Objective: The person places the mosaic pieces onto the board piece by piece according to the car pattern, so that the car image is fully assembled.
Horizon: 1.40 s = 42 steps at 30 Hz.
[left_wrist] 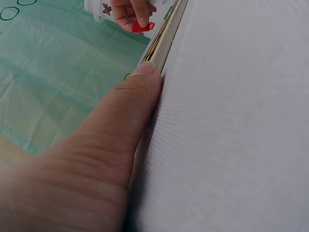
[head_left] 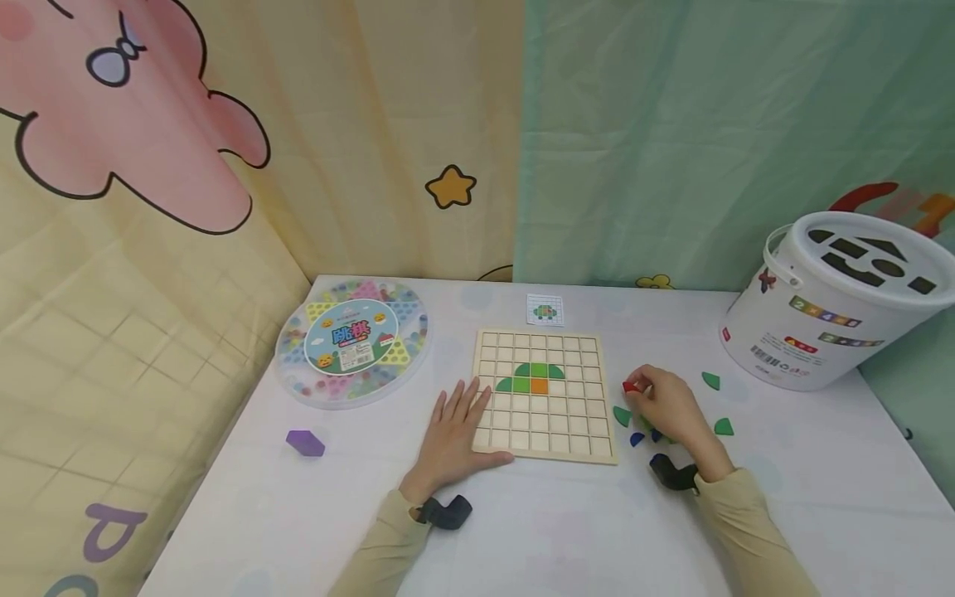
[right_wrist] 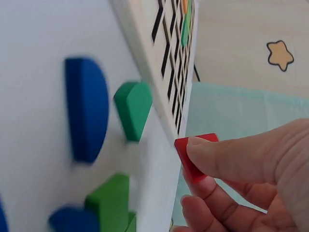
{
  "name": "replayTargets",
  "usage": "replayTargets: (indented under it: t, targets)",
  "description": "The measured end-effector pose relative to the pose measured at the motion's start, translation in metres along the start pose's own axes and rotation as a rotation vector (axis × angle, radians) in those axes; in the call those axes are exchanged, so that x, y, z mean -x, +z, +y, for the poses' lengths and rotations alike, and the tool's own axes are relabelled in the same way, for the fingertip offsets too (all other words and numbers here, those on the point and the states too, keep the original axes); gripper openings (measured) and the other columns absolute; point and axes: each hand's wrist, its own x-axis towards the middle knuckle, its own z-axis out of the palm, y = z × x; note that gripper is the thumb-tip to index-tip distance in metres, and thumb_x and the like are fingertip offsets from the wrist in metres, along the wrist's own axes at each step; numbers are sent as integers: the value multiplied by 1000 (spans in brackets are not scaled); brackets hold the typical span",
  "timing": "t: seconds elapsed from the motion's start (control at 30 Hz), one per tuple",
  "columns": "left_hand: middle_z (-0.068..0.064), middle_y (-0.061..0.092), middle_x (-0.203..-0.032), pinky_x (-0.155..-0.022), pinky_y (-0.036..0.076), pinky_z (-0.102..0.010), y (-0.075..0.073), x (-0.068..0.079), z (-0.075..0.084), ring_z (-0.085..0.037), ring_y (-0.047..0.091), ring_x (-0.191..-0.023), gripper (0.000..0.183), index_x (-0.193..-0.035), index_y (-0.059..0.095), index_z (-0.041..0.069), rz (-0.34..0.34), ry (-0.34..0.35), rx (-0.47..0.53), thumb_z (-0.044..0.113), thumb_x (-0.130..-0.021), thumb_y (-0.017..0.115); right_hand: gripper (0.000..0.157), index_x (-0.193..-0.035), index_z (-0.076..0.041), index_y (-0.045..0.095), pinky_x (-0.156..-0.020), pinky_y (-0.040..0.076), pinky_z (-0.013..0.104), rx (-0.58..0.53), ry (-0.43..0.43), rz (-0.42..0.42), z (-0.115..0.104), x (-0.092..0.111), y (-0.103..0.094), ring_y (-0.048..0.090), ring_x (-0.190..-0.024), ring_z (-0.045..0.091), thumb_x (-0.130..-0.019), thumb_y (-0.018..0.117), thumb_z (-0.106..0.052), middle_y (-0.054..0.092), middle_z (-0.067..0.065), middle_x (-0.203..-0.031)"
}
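Note:
My right hand (head_left: 664, 404) pinches a small red block (right_wrist: 192, 164) between thumb and fingers, just right of the wooden grid board (head_left: 548, 448). With fingers spread, my left hand (head_left: 453, 439) rests at the board's left side, its thumb along the near edge. Green pieces (head_left: 522, 385) and an orange square (head_left: 539, 385) sit in the grid's middle cells. Below the right hand lie loose pieces, among them a green quarter-round piece (head_left: 622, 415) and a blue half-round piece (right_wrist: 87, 110). Part of that pile is hidden under the hand in the head view.
A pattern card (head_left: 545, 310) with a coloured figure lies behind the board. At the left are a round game box (head_left: 353, 344) and a purple block (head_left: 306, 443). A white lidded bucket (head_left: 813, 332) stands at the right, with green pieces (head_left: 711, 381) in front of it.

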Motion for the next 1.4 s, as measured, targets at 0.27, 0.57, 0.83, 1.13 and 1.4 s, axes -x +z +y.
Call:
replayTargets:
  t: [0.27,0.57,0.83,1.13,1.4]
  targets:
    - [-8,13,-157,-113,3,-47,1,-1,0,-29,5,-143,104,-152,23,13,-6,-3,6,75,-75,54,12,-84,-6,63,-49,39,30,-56,-54,18,-29,-8,15,46,-60,18,-81,74,-8,62,4,-76]
    - [-9,15,-157,-113,5,-48,-1,-1,1,-30,8,-143,104,-151,24,12,5,2,1,75,-75,55,12,-75,-12,65,-51,35,30,-78,-114,-16,-47,-19,40,43,-57,16,-79,76,-10,52,-3,-64]
    - [-9,15,-157,-113,6,-49,-2,0,2,-30,8,-143,103,-151,26,11,11,7,15,74,-75,56,6,-79,-11,69,-54,38,30,-52,-111,-22,-57,-26,49,47,-60,15,-81,75,-11,60,-4,-72]
    - [-9,15,-157,-113,5,-48,-1,0,1,-30,8,-143,103,-151,26,11,15,9,18,73,-75,56,3,-84,-9,74,-54,41,29,-24,-97,-32,-60,-33,54,49,-60,13,-84,71,-10,64,-2,-74]
    - [-8,14,-157,-113,3,-47,1,1,0,-29,7,-143,104,-152,24,12,3,-1,0,75,-75,54,8,-81,-8,75,-61,50,36,2,-135,-6,-60,-35,57,61,-71,19,-85,71,-14,67,3,-82]
